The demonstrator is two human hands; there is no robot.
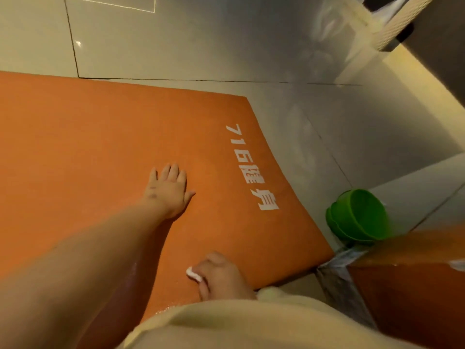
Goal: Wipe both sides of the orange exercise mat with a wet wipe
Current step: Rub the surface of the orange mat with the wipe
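The orange exercise mat point(88, 137) lies flat on the tiled floor, with white printed characters near its right edge. My left hand point(169, 190) rests flat on the mat's middle, fingers spread and straight. My right hand point(221, 273) is close to my body at the mat's near right corner, fingers curled round a small bunched white wet wipe point(193, 273) that pokes out to the left and lies against the mat.
Stacked green plastic bowls point(359, 217) sit on the floor just past the mat's right edge. A brown wooden piece with a metal edge point(402, 285) stands at the lower right. Grey floor tiles point(201, 46) stretch beyond the mat's far edge.
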